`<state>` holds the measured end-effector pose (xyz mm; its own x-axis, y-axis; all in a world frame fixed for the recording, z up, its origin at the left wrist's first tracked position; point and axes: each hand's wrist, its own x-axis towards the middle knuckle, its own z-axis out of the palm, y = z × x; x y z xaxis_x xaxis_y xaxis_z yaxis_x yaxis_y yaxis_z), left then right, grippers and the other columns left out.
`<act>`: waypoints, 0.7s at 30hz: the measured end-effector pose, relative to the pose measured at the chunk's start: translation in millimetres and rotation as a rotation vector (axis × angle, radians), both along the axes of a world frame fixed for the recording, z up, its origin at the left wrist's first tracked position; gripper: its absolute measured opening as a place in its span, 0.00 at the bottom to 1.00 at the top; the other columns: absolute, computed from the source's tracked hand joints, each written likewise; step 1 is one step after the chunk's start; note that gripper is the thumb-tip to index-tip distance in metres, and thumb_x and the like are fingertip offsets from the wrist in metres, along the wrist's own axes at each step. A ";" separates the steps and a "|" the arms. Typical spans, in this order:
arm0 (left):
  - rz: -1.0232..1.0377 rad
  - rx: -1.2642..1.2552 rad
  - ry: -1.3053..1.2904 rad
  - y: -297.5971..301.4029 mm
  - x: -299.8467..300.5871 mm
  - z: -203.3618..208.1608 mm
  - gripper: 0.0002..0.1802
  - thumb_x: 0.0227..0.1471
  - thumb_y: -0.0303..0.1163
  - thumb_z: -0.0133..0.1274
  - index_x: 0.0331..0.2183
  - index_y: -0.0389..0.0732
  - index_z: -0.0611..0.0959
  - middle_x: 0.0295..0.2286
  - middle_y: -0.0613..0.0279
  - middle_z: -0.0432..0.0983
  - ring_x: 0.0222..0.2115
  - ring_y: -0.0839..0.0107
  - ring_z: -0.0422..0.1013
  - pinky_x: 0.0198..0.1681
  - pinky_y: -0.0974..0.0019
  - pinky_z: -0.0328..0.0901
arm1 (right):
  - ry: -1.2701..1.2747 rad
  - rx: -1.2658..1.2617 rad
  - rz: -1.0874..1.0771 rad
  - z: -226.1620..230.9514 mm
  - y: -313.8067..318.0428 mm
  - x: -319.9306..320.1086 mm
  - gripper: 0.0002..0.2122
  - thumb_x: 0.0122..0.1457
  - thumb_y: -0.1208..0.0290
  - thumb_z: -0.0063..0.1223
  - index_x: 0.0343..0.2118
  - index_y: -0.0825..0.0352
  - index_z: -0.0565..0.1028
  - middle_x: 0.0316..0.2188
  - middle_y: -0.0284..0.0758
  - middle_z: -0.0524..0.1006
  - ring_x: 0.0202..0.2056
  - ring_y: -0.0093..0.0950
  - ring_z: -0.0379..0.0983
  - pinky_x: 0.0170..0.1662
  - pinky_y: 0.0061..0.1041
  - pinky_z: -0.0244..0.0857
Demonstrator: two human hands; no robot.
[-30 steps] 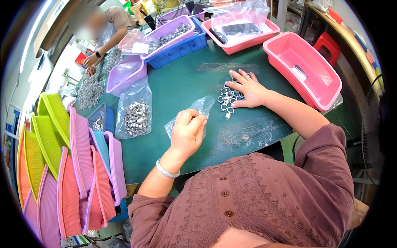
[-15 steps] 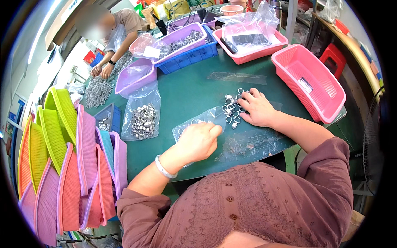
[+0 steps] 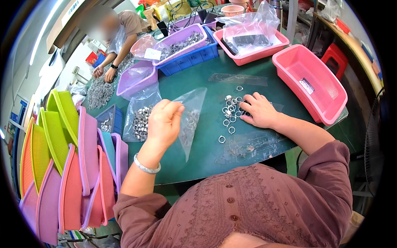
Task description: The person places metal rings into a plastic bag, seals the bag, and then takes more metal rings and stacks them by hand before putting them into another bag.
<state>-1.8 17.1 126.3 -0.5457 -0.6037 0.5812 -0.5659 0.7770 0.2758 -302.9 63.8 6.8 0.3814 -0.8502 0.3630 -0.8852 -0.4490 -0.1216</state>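
Observation:
My left hand (image 3: 164, 124) is closed, pinching the upper edge of a see-through plastic bag (image 3: 195, 105) and holding it up off the table. A few metal rings show inside that bag, beside my wrist. Flat on the table, my right hand (image 3: 261, 112) has its fingers apart at the edge of a loose pile of small silvery metal rings (image 3: 230, 110), which look like hose clamps. Its fingertips touch or cover some of them. Behind my left hand lies a second plastic bag (image 3: 155, 97), holding many such rings and partly hidden.
Stacked plastic baskets (image 3: 70, 182) fill the left side. A pink basket (image 3: 285, 62) stands at the right, another pink basket (image 3: 244, 60) farther back, and purple (image 3: 136, 84) and blue bins (image 3: 190, 60) behind. Across the green table (image 3: 186, 84), a co-worker (image 3: 128, 37) handles a metal heap (image 3: 101, 93).
My left hand has moved left and up, lifting the bag from the table. A few rings now lie apart from the pile. The right hand stays nearly in place.

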 end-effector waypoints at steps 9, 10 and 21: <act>0.132 0.077 0.066 0.8 41.7 -17.6 0.04 0.49 0.25 0.52 0.26 0.35 0.76 0.22 0.57 0.67 0.22 0.64 0.65 0.26 0.66 0.60 | 0.038 -0.021 0.012 -2.2 -6.0 3.4 0.14 0.46 0.70 0.52 0.38 0.64 0.70 0.33 0.42 0.66 0.34 0.40 0.67 0.34 0.35 0.68; 0.137 0.113 0.032 0.5 46.5 -17.9 0.03 0.49 0.24 0.51 0.26 0.34 0.76 0.23 0.59 0.67 0.23 0.66 0.64 0.27 0.68 0.60 | 0.030 -0.024 -0.002 -4.1 -9.1 2.1 0.14 0.47 0.71 0.52 0.38 0.64 0.70 0.33 0.42 0.66 0.35 0.40 0.67 0.34 0.36 0.68; -0.055 0.116 -0.176 15.4 56.9 -3.6 0.02 0.47 0.22 0.51 0.27 0.35 0.75 0.40 0.52 0.73 0.36 0.59 0.70 0.39 0.66 0.64 | -0.093 0.060 -0.059 3.3 -13.5 3.1 0.16 0.46 0.76 0.50 0.41 0.65 0.66 0.34 0.42 0.66 0.36 0.41 0.69 0.37 0.37 0.67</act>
<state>55.0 32.5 122.7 -0.6665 -0.6272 0.4030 -0.5706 0.7770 0.2658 -299.8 50.3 10.0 0.2968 -0.8915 0.3422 -0.8937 -0.3855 -0.2294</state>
